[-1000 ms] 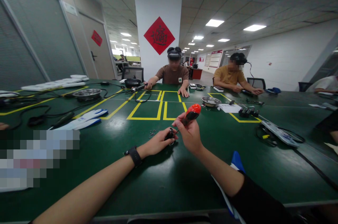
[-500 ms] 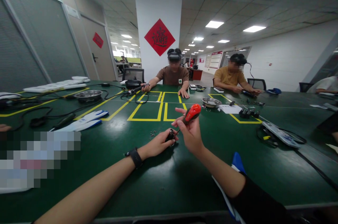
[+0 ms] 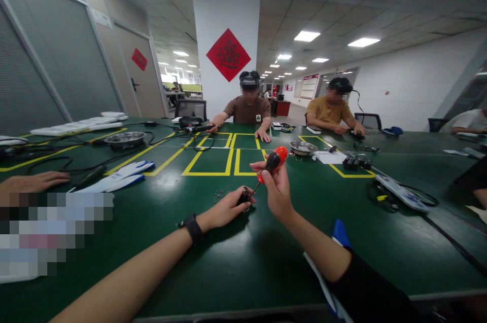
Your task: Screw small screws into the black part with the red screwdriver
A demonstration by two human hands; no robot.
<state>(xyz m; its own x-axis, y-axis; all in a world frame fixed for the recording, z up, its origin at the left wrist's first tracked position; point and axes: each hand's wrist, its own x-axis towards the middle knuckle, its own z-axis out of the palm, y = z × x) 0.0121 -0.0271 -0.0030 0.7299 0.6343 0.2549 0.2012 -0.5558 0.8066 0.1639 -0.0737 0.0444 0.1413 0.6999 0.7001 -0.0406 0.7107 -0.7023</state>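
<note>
My left hand [image 3: 230, 207] is closed around a small dark cylindrical part with a shiny metal end [image 3: 245, 193], held low over the green table [image 3: 213, 272]. In my right hand [image 3: 278, 188] is a screwdriver [image 3: 274, 162] with a red and black handle, gripped between thumb and fingers. Its shaft slants down to the left, and the tip meets or comes very close to the dark part; exact contact is too small to tell. Several tiny screws [image 3: 218, 194] lie just left of my left hand.
White-and-blue gloves [image 3: 125, 176] lie left, near another person's hand [image 3: 41, 179]. Metal bowls [image 3: 303, 147] [image 3: 125, 139], black blocks [image 3: 356, 162] and a power strip [image 3: 401, 193] sit around. A blue-white glove [image 3: 341, 234] is under my right forearm. Two people sit opposite.
My right fingers have closed further round the screwdriver handle, which has turned. My left hand stays put on the dark part. Another person's hand has come further in at the left.
</note>
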